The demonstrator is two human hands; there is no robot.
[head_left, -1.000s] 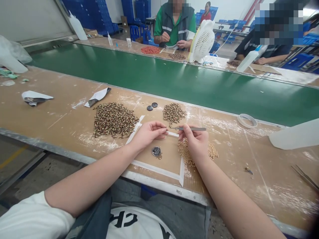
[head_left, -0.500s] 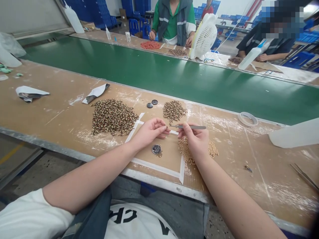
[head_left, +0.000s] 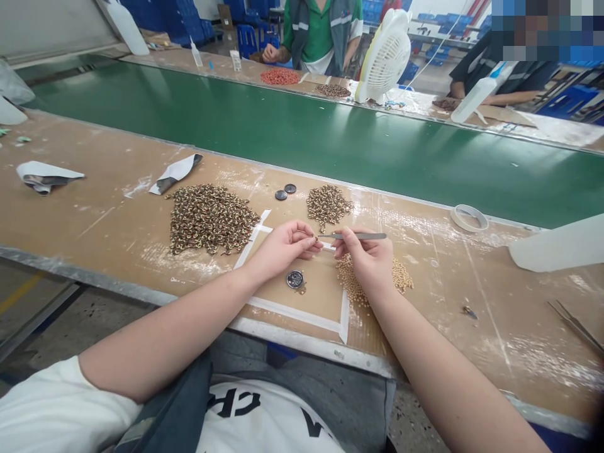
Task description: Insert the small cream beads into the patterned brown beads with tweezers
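Observation:
My left hand point(head_left: 289, 244) is closed in a pinch on a small dark piece point(head_left: 316, 238), too small to make out fully. In my right hand point(head_left: 370, 261) is a pair of tweezers point(head_left: 372, 236), held level with the tip at the left fingertips. Below the hands, a round black dish point(head_left: 295, 280) sits inside a white tape outline point(head_left: 297, 314). Tan beads point(head_left: 401, 280) lie heaped beneath and beside my right hand. Beyond the fingers is a small pile of brass-coloured parts point(head_left: 328, 206); a larger pile of similar parts point(head_left: 210, 220) spreads to the left.
Two black discs point(head_left: 285, 191) lie between the piles. A tape roll point(head_left: 469, 218), a white bottle point(head_left: 561, 245) and other tweezers point(head_left: 576, 324) are at right. Across the green belt point(head_left: 236, 116) stand a fan point(head_left: 385, 56) and two people at work.
The tweezers' tip has come closer to the piece in my left fingers. My view has shifted slightly. Across the belt, the green-shirted person's hands have moved.

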